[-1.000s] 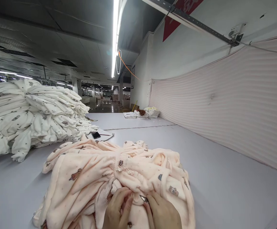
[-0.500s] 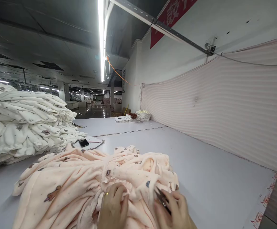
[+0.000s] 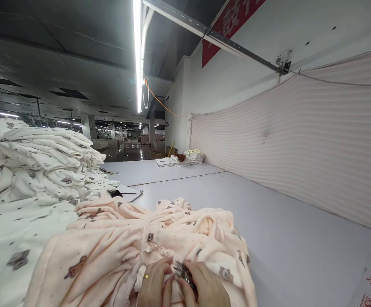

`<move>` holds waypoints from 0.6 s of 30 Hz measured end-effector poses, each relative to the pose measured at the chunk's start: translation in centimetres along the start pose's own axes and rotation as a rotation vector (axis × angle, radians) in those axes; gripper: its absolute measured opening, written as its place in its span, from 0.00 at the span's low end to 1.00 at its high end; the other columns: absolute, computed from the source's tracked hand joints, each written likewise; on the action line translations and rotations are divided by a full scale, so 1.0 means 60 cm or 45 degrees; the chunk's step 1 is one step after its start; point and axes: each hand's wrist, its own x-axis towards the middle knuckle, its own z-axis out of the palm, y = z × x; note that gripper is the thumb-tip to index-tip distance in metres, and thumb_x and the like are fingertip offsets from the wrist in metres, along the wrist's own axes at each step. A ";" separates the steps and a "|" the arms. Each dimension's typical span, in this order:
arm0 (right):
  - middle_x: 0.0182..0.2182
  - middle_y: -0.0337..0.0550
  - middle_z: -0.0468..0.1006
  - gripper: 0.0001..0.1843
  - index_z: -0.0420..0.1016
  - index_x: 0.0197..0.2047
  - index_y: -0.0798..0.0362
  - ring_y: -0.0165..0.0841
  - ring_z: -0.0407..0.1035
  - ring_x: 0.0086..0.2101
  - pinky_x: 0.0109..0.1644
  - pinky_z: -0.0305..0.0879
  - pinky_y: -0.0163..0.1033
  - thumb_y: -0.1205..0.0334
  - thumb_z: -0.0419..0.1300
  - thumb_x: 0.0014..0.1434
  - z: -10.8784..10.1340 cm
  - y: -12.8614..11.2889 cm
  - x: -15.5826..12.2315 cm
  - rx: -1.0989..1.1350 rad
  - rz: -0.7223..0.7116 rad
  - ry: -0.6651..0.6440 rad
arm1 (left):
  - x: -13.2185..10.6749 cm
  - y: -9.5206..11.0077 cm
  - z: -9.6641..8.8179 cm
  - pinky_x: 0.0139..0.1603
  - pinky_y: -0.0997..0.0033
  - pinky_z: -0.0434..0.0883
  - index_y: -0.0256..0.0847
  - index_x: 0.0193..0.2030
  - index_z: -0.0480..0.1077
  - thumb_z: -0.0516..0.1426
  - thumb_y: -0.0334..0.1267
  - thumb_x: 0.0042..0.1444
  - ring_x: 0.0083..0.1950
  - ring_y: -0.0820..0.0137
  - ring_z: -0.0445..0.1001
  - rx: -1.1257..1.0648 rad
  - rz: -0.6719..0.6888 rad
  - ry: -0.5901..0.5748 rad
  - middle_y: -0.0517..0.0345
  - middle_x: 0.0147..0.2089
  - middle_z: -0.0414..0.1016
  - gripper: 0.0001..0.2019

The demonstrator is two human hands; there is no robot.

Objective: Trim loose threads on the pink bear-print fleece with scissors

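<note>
Two metal blades (image 3: 179, 268) jut from the right hand (image 3: 207, 285) over rumpled, plush fabric (image 3: 105, 251).

left hand (image 3: 153, 285): bare, wearing one small, shiny, gold-coloured metal band ring (image 3: 146, 276) | right hand (image 3: 209, 286): bare, back uncovered

- Saw a dark ceiling (image 3: 86, 25) overhead, with a long tube light (image 3: 138, 59) glowing white.
- Noticed a metal beam (image 3: 243, 50) slanting to the white wall (image 3: 230, 85) on the right, in front of a red banner (image 3: 236, 17).
- Found a pink-and-white striped cloth (image 3: 300, 140) hung across the wall's lower part.
- Made out a shiny floor (image 3: 127, 153) and pale columns (image 3: 88, 125) far back.
- Saw a pale table (image 3: 294, 226) stretching along the cloth.
</note>
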 end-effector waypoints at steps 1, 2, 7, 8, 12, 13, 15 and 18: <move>0.35 0.42 0.81 0.14 0.71 0.47 0.47 0.37 0.76 0.32 0.33 0.68 0.37 0.57 0.48 0.63 0.000 0.001 0.000 -0.037 -0.042 -0.007 | 0.000 -0.001 -0.002 0.49 0.65 0.65 0.47 0.40 0.66 0.48 0.34 0.61 0.48 0.64 0.69 -0.012 0.003 -0.026 0.57 0.44 0.73 0.07; 0.35 0.42 0.81 0.15 0.72 0.47 0.48 0.38 0.76 0.32 0.32 0.67 0.38 0.58 0.47 0.64 0.000 0.002 0.001 -0.083 -0.082 -0.012 | 0.000 -0.002 -0.004 0.49 0.65 0.65 0.47 0.41 0.66 0.48 0.34 0.61 0.48 0.64 0.69 -0.025 0.005 -0.052 0.57 0.43 0.74 0.08; 0.37 0.42 0.81 0.15 0.71 0.48 0.50 0.38 0.76 0.31 0.31 0.65 0.40 0.61 0.47 0.63 -0.006 0.006 0.005 -0.273 -0.174 -0.036 | -0.001 -0.015 -0.005 0.50 0.66 0.65 0.46 0.41 0.67 0.49 0.33 0.61 0.49 0.63 0.69 -0.022 0.018 -0.088 0.57 0.44 0.75 0.07; 0.37 0.42 0.81 0.14 0.71 0.48 0.50 0.38 0.76 0.31 0.31 0.65 0.40 0.62 0.48 0.63 -0.008 0.005 0.005 -0.289 -0.171 -0.054 | -0.002 -0.017 -0.004 0.50 0.65 0.65 0.46 0.41 0.67 0.49 0.32 0.61 0.49 0.63 0.69 -0.019 0.024 -0.089 0.57 0.44 0.75 0.07; 0.38 0.43 0.81 0.15 0.71 0.49 0.51 0.39 0.76 0.32 0.32 0.65 0.41 0.61 0.50 0.61 -0.019 0.002 0.007 -0.334 -0.168 -0.109 | -0.004 -0.023 0.002 0.50 0.66 0.66 0.45 0.44 0.66 0.49 0.31 0.60 0.48 0.64 0.68 -0.046 0.057 -0.125 0.57 0.43 0.74 0.09; 0.38 0.43 0.81 0.15 0.71 0.49 0.51 0.39 0.76 0.31 0.32 0.65 0.41 0.61 0.50 0.61 -0.021 0.000 0.008 -0.343 -0.168 -0.114 | -0.004 -0.023 0.002 0.50 0.66 0.66 0.45 0.45 0.66 0.49 0.31 0.60 0.48 0.64 0.68 -0.048 0.065 -0.133 0.57 0.43 0.74 0.09; 0.36 0.41 0.81 0.14 0.72 0.47 0.50 0.38 0.75 0.31 0.31 0.63 0.41 0.62 0.50 0.61 -0.026 -0.004 0.011 -0.355 -0.150 -0.119 | -0.003 -0.022 0.002 0.50 0.66 0.67 0.45 0.46 0.65 0.49 0.30 0.60 0.49 0.64 0.68 -0.037 0.076 -0.148 0.57 0.43 0.74 0.10; 0.31 0.39 0.80 0.12 0.74 0.41 0.47 0.38 0.75 0.29 0.30 0.62 0.39 0.63 0.50 0.61 -0.034 -0.015 0.014 -0.346 -0.070 -0.122 | 0.002 -0.022 -0.006 0.51 0.68 0.68 0.44 0.45 0.64 0.49 0.29 0.60 0.49 0.66 0.69 0.019 0.117 -0.216 0.57 0.44 0.74 0.09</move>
